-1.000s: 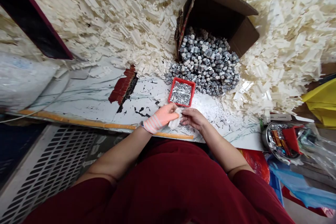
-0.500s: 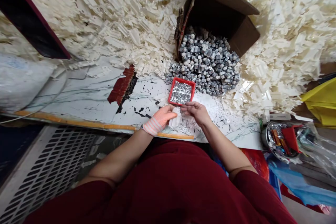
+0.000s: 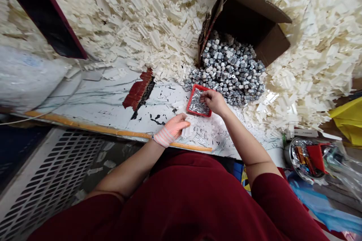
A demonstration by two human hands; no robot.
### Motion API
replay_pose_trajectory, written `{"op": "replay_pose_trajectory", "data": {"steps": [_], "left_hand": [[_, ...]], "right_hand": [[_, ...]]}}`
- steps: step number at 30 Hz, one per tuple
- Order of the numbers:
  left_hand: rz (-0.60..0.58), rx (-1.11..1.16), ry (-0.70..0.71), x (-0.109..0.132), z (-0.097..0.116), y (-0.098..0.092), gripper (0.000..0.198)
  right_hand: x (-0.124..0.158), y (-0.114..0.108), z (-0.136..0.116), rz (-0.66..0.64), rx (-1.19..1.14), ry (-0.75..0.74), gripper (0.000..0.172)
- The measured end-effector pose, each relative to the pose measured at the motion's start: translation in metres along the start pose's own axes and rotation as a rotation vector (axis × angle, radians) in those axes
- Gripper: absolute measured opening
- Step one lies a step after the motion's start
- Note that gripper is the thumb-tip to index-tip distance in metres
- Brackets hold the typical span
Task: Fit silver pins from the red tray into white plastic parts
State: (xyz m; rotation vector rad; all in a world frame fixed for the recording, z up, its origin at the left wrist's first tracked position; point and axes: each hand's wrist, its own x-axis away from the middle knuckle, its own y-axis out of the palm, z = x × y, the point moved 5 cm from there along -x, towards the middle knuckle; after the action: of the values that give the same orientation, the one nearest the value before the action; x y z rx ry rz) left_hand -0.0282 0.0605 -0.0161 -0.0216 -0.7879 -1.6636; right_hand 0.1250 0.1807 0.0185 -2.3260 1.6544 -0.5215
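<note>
My left hand (image 3: 172, 130), in an orange-and-white striped glove, grips a white plastic piece (image 3: 185, 132) between thumb and fingers near the table's front edge. Bare, my right hand (image 3: 212, 101) reaches over a small red tray (image 3: 199, 114) of shiny metal pins (image 3: 195, 103). Its fingers are bent together among the pins, and whatever they pinch is too small to make out. Loose pins (image 3: 202, 141) lie on the table just right of the left hand.
Grey-and-white cylindrical parts (image 3: 226, 71) spill from a cardboard box (image 3: 271, 45) behind the tray. Cream plastic pieces (image 3: 127, 26) are heaped all round the back. A phone (image 3: 48, 19) stands left, beside a plastic bag (image 3: 25, 79); a metal bowl (image 3: 291, 154) of odds and ends is right.
My right hand has moved from beside the left hand, up and forward into the red tray. The left hand keeps its place with the white piece. The view has shifted slightly.
</note>
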Motion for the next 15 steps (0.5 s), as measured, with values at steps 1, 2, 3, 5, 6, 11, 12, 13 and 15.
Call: {"op": "replay_pose_trajectory", "data": {"steps": [1, 2, 3, 5, 6, 11, 12, 13, 15], "left_hand": [[-0.007, 0.027, 0.011, -0.001, 0.001, 0.0, 0.026], [-0.014, 0.058, 0.029, -0.002, 0.003, 0.001, 0.027], [-0.02, 0.09, 0.048, -0.002, 0.005, 0.001, 0.027], [-0.043, 0.14, 0.064, -0.001, 0.006, 0.003, 0.024], [-0.061, 0.16, 0.054, 0.0, 0.005, 0.004, 0.023], [-0.093, 0.24, -0.026, 0.007, -0.003, 0.009, 0.023], [-0.091, 0.245, -0.031, 0.008, -0.004, 0.011, 0.023], [-0.093, 0.242, -0.04, 0.009, -0.005, 0.013, 0.023], [-0.101, 0.229, -0.056, 0.01, -0.006, 0.016, 0.022]], "right_hand": [[0.007, 0.006, 0.001, -0.037, -0.135, 0.03, 0.016], [0.015, 0.013, 0.001, -0.077, -0.267, 0.064, 0.014], [0.024, 0.02, 0.002, -0.115, -0.386, 0.102, 0.014], [0.04, 0.032, 0.005, -0.17, -0.577, 0.177, 0.022], [0.047, 0.036, 0.007, -0.183, -0.644, 0.207, 0.027], [0.064, 0.04, 0.02, -0.166, -0.685, 0.268, 0.032], [0.065, 0.039, 0.022, -0.164, -0.659, 0.261, 0.031], [0.066, 0.039, 0.023, -0.162, -0.628, 0.243, 0.03], [0.067, 0.039, 0.024, -0.161, -0.563, 0.194, 0.028]]}}
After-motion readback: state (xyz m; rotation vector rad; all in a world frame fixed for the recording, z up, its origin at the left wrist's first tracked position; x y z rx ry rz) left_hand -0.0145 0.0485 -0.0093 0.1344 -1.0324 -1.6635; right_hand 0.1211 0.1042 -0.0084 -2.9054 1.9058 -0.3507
